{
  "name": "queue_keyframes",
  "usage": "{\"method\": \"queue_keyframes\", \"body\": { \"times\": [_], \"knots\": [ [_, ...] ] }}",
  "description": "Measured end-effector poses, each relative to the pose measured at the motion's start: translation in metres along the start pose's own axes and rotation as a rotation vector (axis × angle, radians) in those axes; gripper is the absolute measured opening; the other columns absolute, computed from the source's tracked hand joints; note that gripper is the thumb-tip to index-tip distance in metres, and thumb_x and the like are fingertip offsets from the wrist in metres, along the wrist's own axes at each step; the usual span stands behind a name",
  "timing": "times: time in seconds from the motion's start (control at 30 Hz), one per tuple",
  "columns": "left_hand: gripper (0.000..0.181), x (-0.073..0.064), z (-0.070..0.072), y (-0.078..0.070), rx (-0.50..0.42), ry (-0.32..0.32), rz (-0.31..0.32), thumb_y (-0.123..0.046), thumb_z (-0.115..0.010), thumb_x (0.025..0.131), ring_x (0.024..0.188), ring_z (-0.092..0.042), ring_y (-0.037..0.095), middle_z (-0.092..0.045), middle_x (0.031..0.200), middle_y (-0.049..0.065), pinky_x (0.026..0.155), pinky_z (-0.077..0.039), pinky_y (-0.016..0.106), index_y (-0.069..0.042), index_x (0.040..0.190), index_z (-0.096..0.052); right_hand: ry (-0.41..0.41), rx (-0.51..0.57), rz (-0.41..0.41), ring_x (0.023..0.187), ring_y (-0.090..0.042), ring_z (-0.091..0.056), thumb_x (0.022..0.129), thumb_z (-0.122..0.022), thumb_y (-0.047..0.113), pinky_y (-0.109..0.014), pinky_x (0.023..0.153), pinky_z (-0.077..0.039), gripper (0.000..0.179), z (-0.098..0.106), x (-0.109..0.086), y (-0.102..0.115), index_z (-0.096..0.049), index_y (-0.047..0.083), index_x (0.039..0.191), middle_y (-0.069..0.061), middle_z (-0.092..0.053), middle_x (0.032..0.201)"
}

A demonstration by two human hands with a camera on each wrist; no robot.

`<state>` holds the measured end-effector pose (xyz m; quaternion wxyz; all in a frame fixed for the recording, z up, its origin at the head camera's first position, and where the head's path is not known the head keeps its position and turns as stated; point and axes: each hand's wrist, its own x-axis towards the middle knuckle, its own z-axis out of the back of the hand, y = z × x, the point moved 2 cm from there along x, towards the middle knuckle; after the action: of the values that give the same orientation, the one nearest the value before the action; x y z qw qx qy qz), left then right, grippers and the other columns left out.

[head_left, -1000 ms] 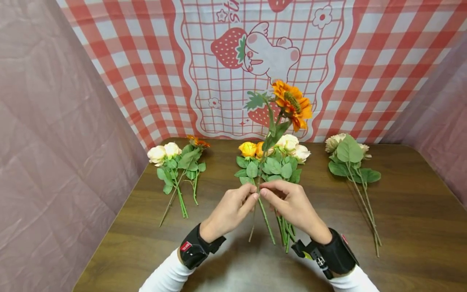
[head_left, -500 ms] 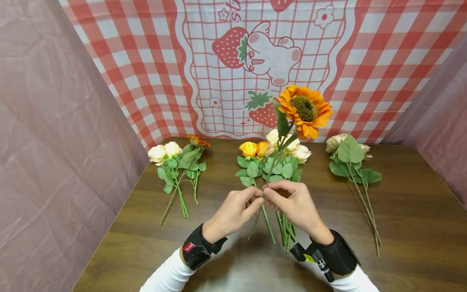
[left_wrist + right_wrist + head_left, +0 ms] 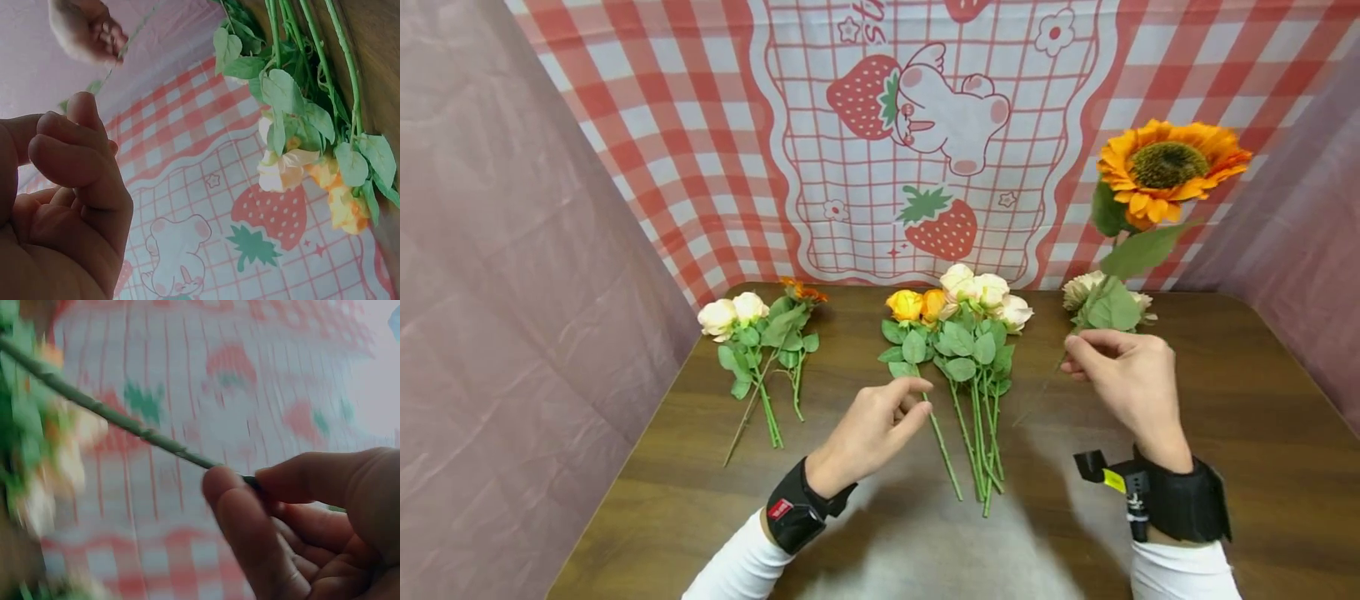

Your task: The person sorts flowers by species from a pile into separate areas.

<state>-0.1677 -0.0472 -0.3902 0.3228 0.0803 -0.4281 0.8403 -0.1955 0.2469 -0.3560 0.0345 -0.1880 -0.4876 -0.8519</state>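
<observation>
My right hand [image 3: 1123, 379] pinches an orange sunflower [image 3: 1171, 167] by its stem between thumb and fingertips, above the right side of the table. The bloom stands high, with green leaves below it, overlapping the pale flowers [image 3: 1082, 293] behind. In the right wrist view the thin green stem [image 3: 112, 417] runs from the fingertips to the upper left. My left hand [image 3: 868, 429] hovers with loosely bent fingers and nothing in them, just left of the middle flowers' stems. Those are cream roses [image 3: 988, 292] and orange roses [image 3: 906, 306] lying on the table.
On the left of the wooden table [image 3: 647, 517] lie cream roses [image 3: 718, 318] and a dark orange flower [image 3: 805, 292]. A red-and-white checked cloth [image 3: 700, 150] with strawberries hangs behind. Pinkish curtains [image 3: 535, 317] close off both sides.
My right hand has carried the sunflower right and away from the left hand, and the bloom is now over the right flowers. The left hand has let go of the stem and stays nearly in place.
</observation>
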Motion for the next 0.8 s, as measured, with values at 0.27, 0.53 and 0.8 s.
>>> {"method": "queue_keyframes", "body": {
  "times": [0.27,0.53,0.8],
  "knots": [
    [0.022,0.004,0.001,0.002,0.007,-0.001,-0.020,-0.008,-0.058,0.099,0.067,-0.062,0.008,-0.069,0.079,0.004,0.064,-0.051,0.019,0.002,0.119,-0.061,-0.043,-0.158,-0.240,0.049,0.000,-0.063,0.094,-0.061,0.019,-0.015,0.049,-0.048,0.035,0.073,0.008,-0.054,-0.067,-0.013,0.108,0.019,-0.064,0.055],
    [0.022,0.001,0.005,0.003,0.030,-0.027,-0.003,-0.009,-0.058,0.100,0.064,-0.059,0.008,-0.068,0.077,0.003,0.060,-0.049,0.021,-0.001,0.120,-0.062,0.042,-0.233,-0.490,0.050,-0.006,-0.064,0.096,-0.055,0.021,-0.019,0.051,-0.050,0.046,0.105,0.010,-0.116,-0.060,-0.020,0.117,0.012,-0.064,0.054],
    [0.022,0.000,0.006,0.003,0.044,-0.024,0.003,-0.009,-0.059,0.099,0.064,-0.059,0.007,-0.068,0.077,0.003,0.060,-0.048,0.021,-0.002,0.121,-0.061,0.225,-0.292,-0.488,0.055,-0.009,-0.063,0.097,-0.053,0.020,-0.026,0.051,-0.045,0.041,0.118,0.005,-0.166,-0.067,-0.019,0.102,0.003,-0.067,0.060]
  ]
}}
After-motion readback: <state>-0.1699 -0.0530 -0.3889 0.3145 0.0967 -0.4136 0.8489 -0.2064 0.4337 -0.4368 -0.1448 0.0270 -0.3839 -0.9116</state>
